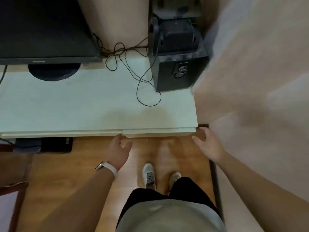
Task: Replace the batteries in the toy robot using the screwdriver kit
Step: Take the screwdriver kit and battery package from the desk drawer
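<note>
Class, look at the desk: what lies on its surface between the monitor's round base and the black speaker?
In the head view, thin black cables loop across the white desk between the monitor base and the speaker.

Indoor light was dim, soft and warm. A diffuse shadow darkened the near middle of the pale white desk top [66, 104], and a faint sheen lay on the orange-brown wooden floor [165, 151]. Motion blur smeared the beige wall [259, 81] on the right and softened both open hands. Wide-angle distortion bent the desk edge and stretched the forearms toward the lower corners.
</note>
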